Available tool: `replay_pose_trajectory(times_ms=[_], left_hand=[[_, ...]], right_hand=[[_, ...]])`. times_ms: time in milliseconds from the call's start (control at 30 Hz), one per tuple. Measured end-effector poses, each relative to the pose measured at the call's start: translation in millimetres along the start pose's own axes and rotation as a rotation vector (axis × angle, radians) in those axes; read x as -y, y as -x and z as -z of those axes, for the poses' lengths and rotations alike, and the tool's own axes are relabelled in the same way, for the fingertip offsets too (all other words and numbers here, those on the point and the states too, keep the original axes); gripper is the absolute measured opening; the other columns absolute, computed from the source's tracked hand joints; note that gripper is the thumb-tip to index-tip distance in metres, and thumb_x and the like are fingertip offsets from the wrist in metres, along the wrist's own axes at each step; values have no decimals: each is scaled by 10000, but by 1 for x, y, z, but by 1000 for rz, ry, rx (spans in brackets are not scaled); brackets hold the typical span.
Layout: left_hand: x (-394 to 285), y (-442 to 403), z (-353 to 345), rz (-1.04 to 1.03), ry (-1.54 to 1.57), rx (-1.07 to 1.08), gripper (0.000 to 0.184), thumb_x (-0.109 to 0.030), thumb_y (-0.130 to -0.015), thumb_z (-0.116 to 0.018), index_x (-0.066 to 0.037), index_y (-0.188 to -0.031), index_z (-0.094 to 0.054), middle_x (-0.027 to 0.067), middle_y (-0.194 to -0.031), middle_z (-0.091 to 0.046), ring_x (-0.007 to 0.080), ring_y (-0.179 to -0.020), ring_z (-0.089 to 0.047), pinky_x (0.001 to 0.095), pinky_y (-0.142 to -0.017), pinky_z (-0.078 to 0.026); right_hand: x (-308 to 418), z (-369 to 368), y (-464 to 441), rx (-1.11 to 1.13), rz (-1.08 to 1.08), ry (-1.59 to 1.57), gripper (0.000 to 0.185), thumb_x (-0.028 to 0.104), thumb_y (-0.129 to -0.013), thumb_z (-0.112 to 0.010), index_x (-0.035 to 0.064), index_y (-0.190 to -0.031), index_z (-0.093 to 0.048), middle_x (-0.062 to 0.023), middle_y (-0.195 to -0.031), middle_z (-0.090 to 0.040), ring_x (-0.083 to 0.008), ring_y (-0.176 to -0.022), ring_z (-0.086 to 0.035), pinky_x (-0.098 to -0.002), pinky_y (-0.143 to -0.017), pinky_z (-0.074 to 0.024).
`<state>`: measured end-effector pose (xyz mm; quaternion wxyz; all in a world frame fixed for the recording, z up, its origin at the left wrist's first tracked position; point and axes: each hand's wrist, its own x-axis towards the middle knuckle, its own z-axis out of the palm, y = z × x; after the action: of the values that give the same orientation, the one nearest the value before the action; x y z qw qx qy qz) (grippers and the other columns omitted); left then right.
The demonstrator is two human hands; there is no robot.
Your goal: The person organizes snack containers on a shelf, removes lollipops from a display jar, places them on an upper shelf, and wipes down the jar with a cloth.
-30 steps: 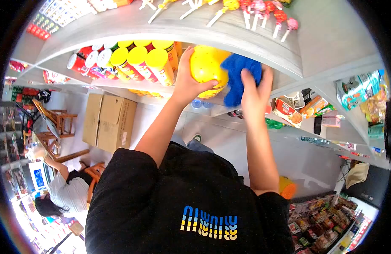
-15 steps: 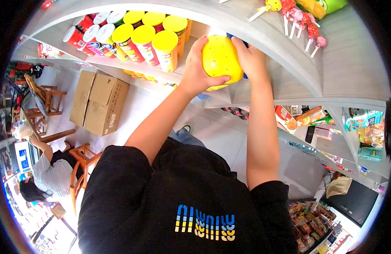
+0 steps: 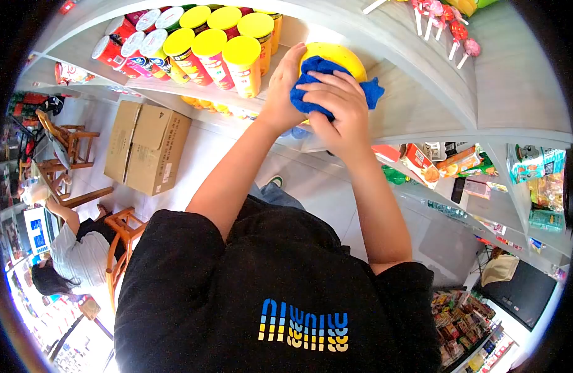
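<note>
A round yellow container (image 3: 339, 55) is in front of me at the shelf's edge, its near side mostly covered. My left hand (image 3: 284, 93) grips it along the left side, fingers reaching up beside the rim. Over its top lies a bunched blue cloth (image 3: 313, 69), with one corner sticking out to the right. My right hand (image 3: 342, 112) presses on this cloth with curved fingers and holds it against the container. Just left of my left hand stand several canisters with yellow lids (image 3: 241, 51) on the same shelf.
White-lidded canisters (image 3: 148, 43) fill the shelf's left part. Wrapped lollipops (image 3: 466, 48) hang over the upper right ledge. A cardboard box (image 3: 146, 146) stands on the floor at left, near wooden stools (image 3: 126, 225) and a seated person (image 3: 81, 252). Packaged snacks (image 3: 457, 165) sit on lower right shelves.
My right hand has moved from the container's right side onto its top, bringing the blue cloth into full view. My left hand keeps its hold on the left side.
</note>
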<state>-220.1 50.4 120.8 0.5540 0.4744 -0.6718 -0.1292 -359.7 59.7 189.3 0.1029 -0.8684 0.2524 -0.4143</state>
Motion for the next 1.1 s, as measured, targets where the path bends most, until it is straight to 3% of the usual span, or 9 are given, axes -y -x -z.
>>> replay_pose_trajectory(times_ms=[167, 333, 433, 500, 567, 600, 667, 767, 1100], left_hand=[[7, 2, 9, -35, -93, 85, 887, -242, -642, -788, -38, -1364, -315, 205, -1416, -378, 389, -1276, -405, 441, -1038, -343], [-5, 2, 5, 25, -27, 65, 1086, -317, -473, -892, -28, -1349, -318, 215, -1414, -360, 377, -1294, -377, 423, -1079, -323], [-3, 1, 2, -7, 4, 40, 1081, -337, -476, -899, -21, -1336, -324, 221, -1397, -364, 382, -1294, -370, 424, -1067, -339], [-4, 2, -2, -2, 29, 17, 1084, -340, -475, -901, -21, -1333, -321, 223, -1393, -358, 386, -1288, -373, 423, -1061, -348], [-7, 2, -5, 2, 52, -5, 1088, -343, -473, -904, -20, -1330, -318, 225, -1389, -352, 391, -1281, -375, 422, -1056, -357], [-8, 2, -7, 12, 41, -14, 1094, -338, -469, -907, -20, -1330, -312, 222, -1390, -340, 394, -1275, -377, 421, -1050, -364], [-8, 3, -7, 28, 33, -25, 1100, -332, -465, -909, -20, -1331, -306, 220, -1391, -328, 396, -1268, -378, 419, -1045, -370], [-9, 4, -7, 34, -10, -11, 1093, -315, -468, -909, -21, -1330, -303, 214, -1387, -316, 394, -1262, -377, 418, -1036, -380], [-4, 3, -10, -9, -3, -53, 1054, -287, -483, -898, -36, -1322, -310, 217, -1374, -330, 399, -1257, -377, 428, -1036, -373]], right_hand=[[12, -11, 35, -123, -67, 107, 197, 159, -681, -595, 77, -859, -623, -80, -1115, -660, -289, -1143, -562, -460, -997, -351], [-1, -20, 43, -391, -241, 100, 358, 158, -820, -621, -43, -1103, -533, -290, -1274, -492, -516, -1193, -419, -565, -1037, -277], [-23, -17, 30, -500, -351, 38, 401, 177, -852, -636, -59, -1152, -514, -269, -1245, -519, -416, -1154, -499, -472, -1000, -367], [-36, -6, 14, -487, -623, -145, 374, 208, -879, -622, -20, -1168, -556, -195, -1160, -600, -276, -1061, -580, -368, -928, -427], [-42, 3, -3, -430, -759, -261, 310, 175, -860, -616, 13, -1124, -609, -178, -1128, -617, -293, -1003, -599, -383, -911, -434], [-46, 4, -4, -428, -759, -259, 310, 175, -860, -616, 13, -1124, -609, -178, -1128, -617, -293, -1003, -599, -383, -911, -434], [-52, 4, -3, -339, -375, 48, 283, 110, -790, -614, 30, -1058, -652, -177, -1130, -612, -330, -998, -571, -403, -913, -429], [-31, 11, 9, -253, -208, 262, 316, 73, -710, -612, 44, -1018, -672, -162, -1139, -608, -357, -1003, -529, -420, -922, -418], [13, 20, 44, -80, -232, 59, 232, 29, -617, -642, 36, -848, -666, -125, -947, -600, -313, -857, -580, -398, -784, -478]])
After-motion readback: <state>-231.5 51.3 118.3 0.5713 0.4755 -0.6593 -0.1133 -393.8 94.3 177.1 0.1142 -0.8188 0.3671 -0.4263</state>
